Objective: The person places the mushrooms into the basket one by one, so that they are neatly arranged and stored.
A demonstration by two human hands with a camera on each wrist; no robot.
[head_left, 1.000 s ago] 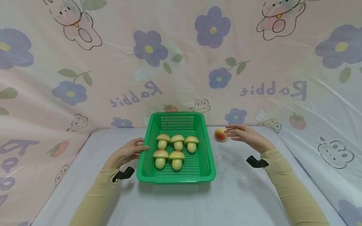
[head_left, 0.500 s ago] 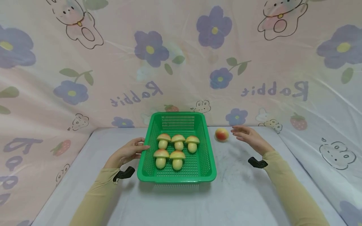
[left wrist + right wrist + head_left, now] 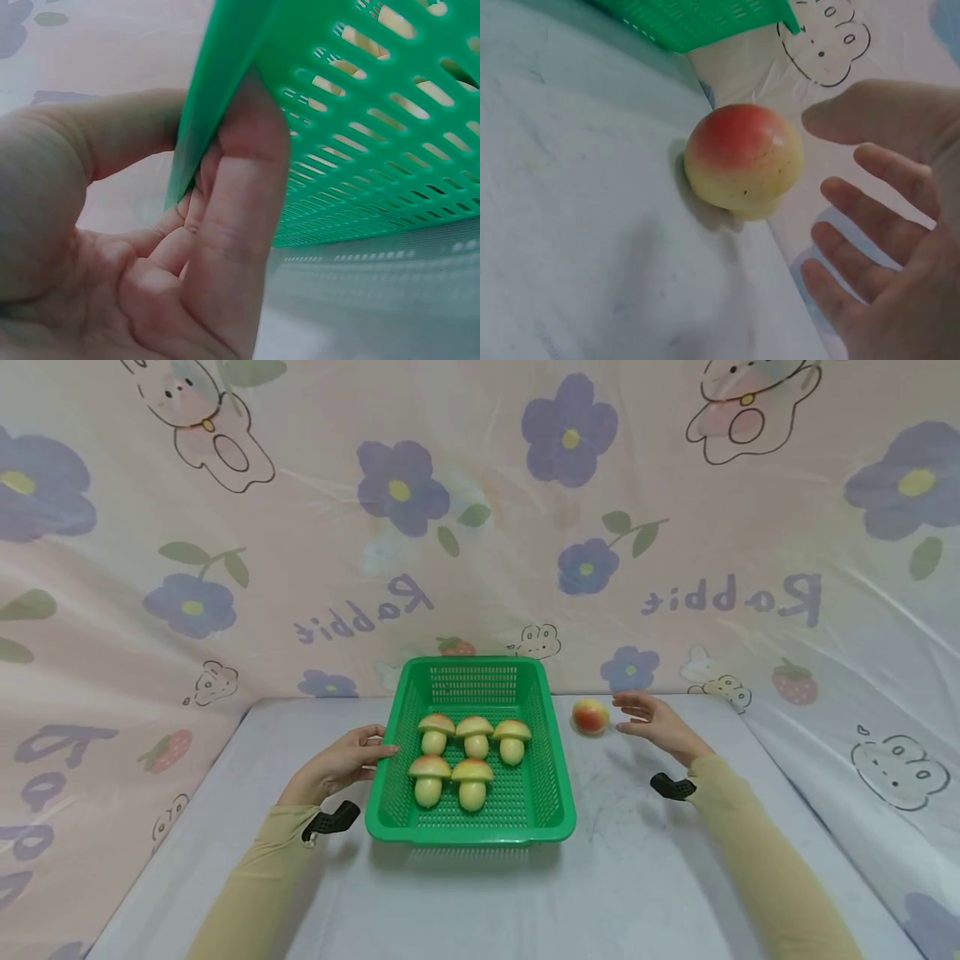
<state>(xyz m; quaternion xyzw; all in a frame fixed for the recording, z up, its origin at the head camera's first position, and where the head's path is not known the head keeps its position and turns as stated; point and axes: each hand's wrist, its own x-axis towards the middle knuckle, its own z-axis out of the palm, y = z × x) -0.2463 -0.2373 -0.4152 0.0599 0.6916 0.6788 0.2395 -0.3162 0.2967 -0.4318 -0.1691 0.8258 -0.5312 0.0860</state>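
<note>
A green basket (image 3: 551, 793) with slotted walls stands in the middle of the table (image 3: 637, 877), which is covered with a pale sheet. Five toy mushrooms (image 3: 476, 737) stand upright inside it, three in the back row and two in front. The basket stands between the two hands.

To the right of the basket, near its far corner, one more mushroom (image 3: 590, 716) lies alone on the sheet. Its cap is yellow with a red blush and looks smooth, and its short pale stem touches the cloth.

The right hand (image 3: 654, 724) is just beside this mushroom and does not touch it; its fingers (image 3: 870, 229) are spread and relaxed. The left hand (image 3: 341, 764) grips the left rim of the basket, with fingers curled under the edge.

On the backdrop (image 3: 480, 527) with flowers and bunnies, the word "Rabbit" is printed mirrored.
</note>
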